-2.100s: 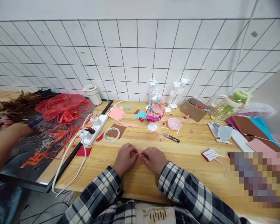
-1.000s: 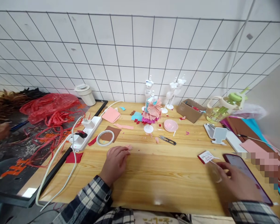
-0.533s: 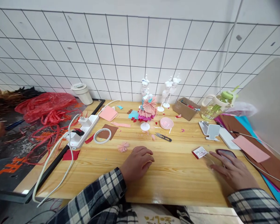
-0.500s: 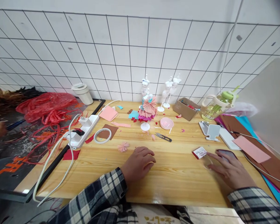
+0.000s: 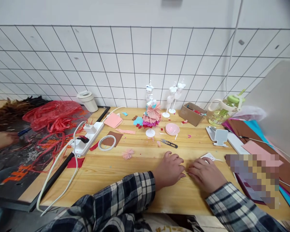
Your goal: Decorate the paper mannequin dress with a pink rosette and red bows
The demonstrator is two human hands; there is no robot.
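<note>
My left hand (image 5: 170,169) hovers low over the front middle of the wooden table, fingers bent, thumb close to the index finger. Facing it, my right hand (image 5: 206,175) has its fingers close together. A thin pale strand seems to show in the small gap between my fingertips; what each hand pinches is too small to make out. Partly behind my right hand lies a small white card (image 5: 209,156). Beyond my hands are black-handled thread snips (image 5: 169,143), a pleated pink paper rosette (image 5: 128,154) and a small mannequin (image 5: 154,112) dressed in pink paper pleats.
A phone (image 5: 244,187) with a blurred screen lies at right. Behind stand a pink bowl (image 5: 172,129), a cardboard box (image 5: 192,114) and a drink bottle (image 5: 226,111). At left are a tape roll (image 5: 107,142), a power strip (image 5: 89,138) and another person's hand (image 5: 3,141).
My right hand has left the phone and moved left to meet my left hand, which has shifted right. The phone lies farther right and nearer me.
</note>
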